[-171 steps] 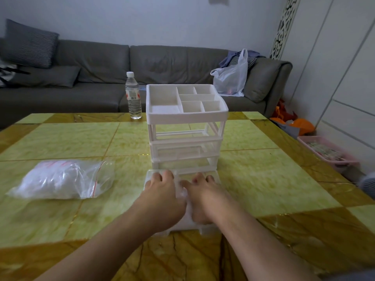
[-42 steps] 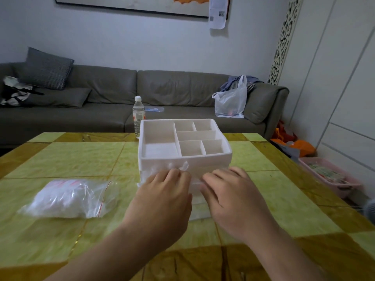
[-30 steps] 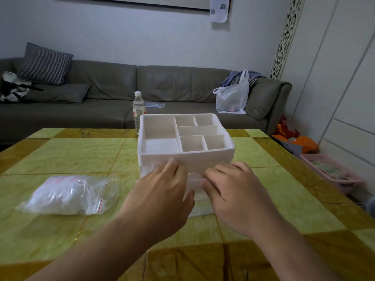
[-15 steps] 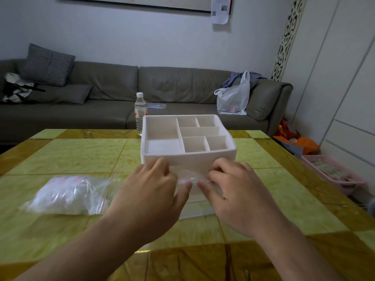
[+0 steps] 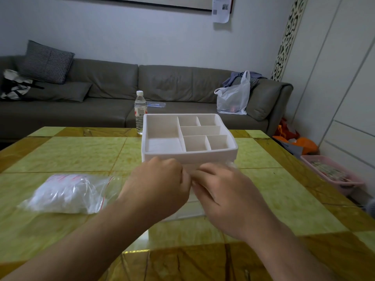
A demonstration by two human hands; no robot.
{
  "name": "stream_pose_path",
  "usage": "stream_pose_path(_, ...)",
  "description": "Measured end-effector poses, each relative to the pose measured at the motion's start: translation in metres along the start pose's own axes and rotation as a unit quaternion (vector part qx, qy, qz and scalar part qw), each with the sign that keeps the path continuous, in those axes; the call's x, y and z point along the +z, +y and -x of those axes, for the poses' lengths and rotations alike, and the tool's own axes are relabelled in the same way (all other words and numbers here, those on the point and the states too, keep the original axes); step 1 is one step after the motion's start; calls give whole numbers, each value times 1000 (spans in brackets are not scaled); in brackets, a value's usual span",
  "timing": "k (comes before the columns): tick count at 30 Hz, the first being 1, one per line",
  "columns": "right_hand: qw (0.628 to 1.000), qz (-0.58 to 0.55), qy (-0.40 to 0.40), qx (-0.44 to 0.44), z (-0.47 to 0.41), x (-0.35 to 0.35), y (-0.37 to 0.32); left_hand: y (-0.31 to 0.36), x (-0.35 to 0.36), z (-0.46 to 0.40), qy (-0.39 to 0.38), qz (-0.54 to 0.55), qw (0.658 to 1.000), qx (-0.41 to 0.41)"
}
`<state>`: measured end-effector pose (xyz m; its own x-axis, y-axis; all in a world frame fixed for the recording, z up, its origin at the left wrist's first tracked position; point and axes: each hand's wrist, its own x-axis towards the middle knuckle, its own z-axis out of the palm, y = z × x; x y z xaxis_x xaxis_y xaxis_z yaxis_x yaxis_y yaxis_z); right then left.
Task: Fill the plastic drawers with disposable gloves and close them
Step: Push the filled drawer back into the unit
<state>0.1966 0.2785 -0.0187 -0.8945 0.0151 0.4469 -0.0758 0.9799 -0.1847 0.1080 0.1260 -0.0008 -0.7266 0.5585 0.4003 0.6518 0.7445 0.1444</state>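
- Both hands, left hand and right hand, curled together, pinching clear glove film at front of white drawer unit.
- Glove bag lies well left.
- Tuck film fully inside before pushing drawer shut.

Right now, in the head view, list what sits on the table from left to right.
Zip bag of gloves → left hand → right hand. The water bottle and drawer unit overlap these, so they are left out.

I see a green-and-amber table carrying the organizer centre, glove bag lower left, bottle behind.
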Motion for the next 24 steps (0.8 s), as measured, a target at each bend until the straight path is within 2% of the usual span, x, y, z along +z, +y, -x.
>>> stream_pose_path(4, 1000, 18, -8, 8, -5, 3, -2, 2, -7, -7, -8, 31, 999, -26)
stream_pose_path(7, 999, 31, -18, 9, -9, 3, -2, 2, -16, -1, -34, -42, 998, 45)
stream_pose_path(9, 999, 27, -23, 12, -11, 4, 0, -1, -21, 9, -17, -82, 992, 98)
stream_pose_path(11, 999, 24, -23, 9, -10, 5, 2, -6, -21, 18, 11, -76, 988, 136)
stream_pose_path(15, 1000, 11, -17, 3, -6, 5, 6, -15, -9, 27, -7, -66, 988, 140)
stream_pose_path(22, 996, 6, 92, 5, 6, -6, 18, -9, -5, 22, 18, -48, 985, 164)
stream_pose_path(24, 995, -2, 102, 21, 8, -9, 19, -10, -3, 19, 16, -44, 985, 165)
